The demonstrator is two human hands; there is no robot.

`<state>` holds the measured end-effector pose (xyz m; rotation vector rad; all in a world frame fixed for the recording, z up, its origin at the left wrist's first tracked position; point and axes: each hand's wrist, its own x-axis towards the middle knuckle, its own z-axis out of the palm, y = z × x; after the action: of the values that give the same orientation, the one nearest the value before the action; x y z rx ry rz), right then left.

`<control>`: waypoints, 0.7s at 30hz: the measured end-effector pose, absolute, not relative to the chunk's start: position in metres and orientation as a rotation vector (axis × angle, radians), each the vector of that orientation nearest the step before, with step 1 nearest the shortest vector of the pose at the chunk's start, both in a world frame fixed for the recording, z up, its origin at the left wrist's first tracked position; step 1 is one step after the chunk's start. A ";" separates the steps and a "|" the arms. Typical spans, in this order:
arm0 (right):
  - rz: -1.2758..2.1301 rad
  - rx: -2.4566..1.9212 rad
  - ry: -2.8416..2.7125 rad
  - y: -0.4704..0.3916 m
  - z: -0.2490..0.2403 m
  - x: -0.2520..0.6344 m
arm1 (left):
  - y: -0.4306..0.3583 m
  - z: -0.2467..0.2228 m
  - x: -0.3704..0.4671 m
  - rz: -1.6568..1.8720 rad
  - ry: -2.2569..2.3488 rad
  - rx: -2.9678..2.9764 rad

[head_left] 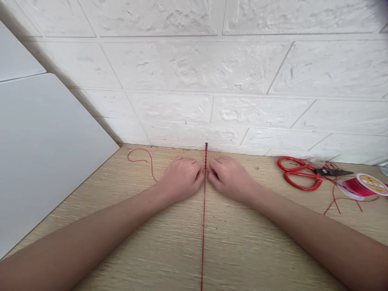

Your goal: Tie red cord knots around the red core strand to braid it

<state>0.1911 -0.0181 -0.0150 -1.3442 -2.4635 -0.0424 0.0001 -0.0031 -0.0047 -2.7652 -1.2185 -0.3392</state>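
Observation:
A red cord (204, 218) runs straight up the middle of the wooden table to a small dark peg (206, 144) by the wall. Its upper part, near the peg, is knotted or twisted. My left hand (185, 178) is closed just left of the cord, with fingers curled in at the lower end of the knotted part. A loose red strand (151, 161) comes out behind this hand and curls on the table. Just right of the cord, my right hand (226, 178) is closed in a mirrored pose. Whatever thin strands the fingers pinch are too small to make out.
Red-handled scissors (303, 174) lie at the right, beside a spool of red thread (360, 186) and loose red thread pieces (335, 198). A white brick-patterned wall (212, 68) stands behind the table (151, 250). A white panel (45, 141) is at the left.

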 end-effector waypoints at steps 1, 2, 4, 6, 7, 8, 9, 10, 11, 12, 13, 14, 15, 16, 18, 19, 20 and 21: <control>-0.034 -1.350 -2.466 -0.018 -0.015 0.191 | -0.003 -0.005 0.000 -0.336 -1.225 -2.767; -0.027 -1.356 -2.466 -0.018 -0.014 0.191 | -0.003 -0.005 0.000 -0.335 -1.230 -2.769; -0.016 -1.369 -2.464 -0.018 -0.014 0.191 | -0.002 -0.005 0.000 -0.329 -1.235 -2.777; -0.013 -1.377 -2.466 -0.018 -0.013 0.191 | -0.001 -0.004 0.000 -0.319 -1.233 -2.790; -0.013 -1.378 -2.466 -0.018 -0.013 0.191 | -0.001 -0.004 0.000 -0.316 -1.230 -2.798; -0.014 -1.377 -2.467 -0.017 -0.013 0.191 | -0.001 -0.004 0.000 -0.315 -1.229 -2.805; -0.016 -1.376 -2.466 -0.017 -0.012 0.191 | -0.001 -0.004 0.000 -0.316 -1.229 -2.811; -0.017 -1.376 -2.465 -0.017 -0.013 0.191 | -0.001 -0.004 0.000 -0.318 -1.229 -2.816; -0.017 -1.376 -2.465 -0.017 -0.013 0.191 | 0.000 -0.004 0.000 -0.322 -1.232 -2.821; -0.018 -1.377 -2.465 -0.017 -0.013 0.191 | 0.000 -0.004 0.000 -0.326 -1.235 -2.826; -0.017 -1.379 -2.465 -0.017 -0.013 0.191 | 0.000 -0.005 0.000 -0.328 -1.237 -2.831; -0.017 -1.381 -2.466 -0.016 -0.013 0.191 | 0.000 -0.005 0.000 -0.330 -1.239 -2.836; -0.018 -1.383 -2.466 -0.016 -0.014 0.191 | 0.000 -0.005 0.000 -0.333 -1.241 -2.838; -0.020 -1.386 -2.465 -0.016 -0.014 0.191 | 0.000 -0.005 0.000 -0.332 -1.242 -2.842; -0.025 -1.389 -2.462 -0.017 -0.015 0.191 | 0.001 -0.006 0.000 -0.327 -1.246 -2.846; -0.027 -1.389 -2.459 -0.017 -0.015 0.191 | 0.001 -0.006 0.000 -0.323 -1.249 -2.847; -0.027 -1.389 -2.457 -0.017 -0.016 0.191 | 0.001 -0.006 0.000 -0.321 -1.251 -2.848; -0.027 -1.389 -2.454 -0.017 -0.016 0.191 | 0.001 -0.006 0.000 -0.322 -1.254 -2.849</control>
<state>0.1913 -0.0167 -0.0158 -1.3885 -2.4538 -0.0266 0.0004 0.0006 -0.0057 -2.8489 -1.2536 -0.3224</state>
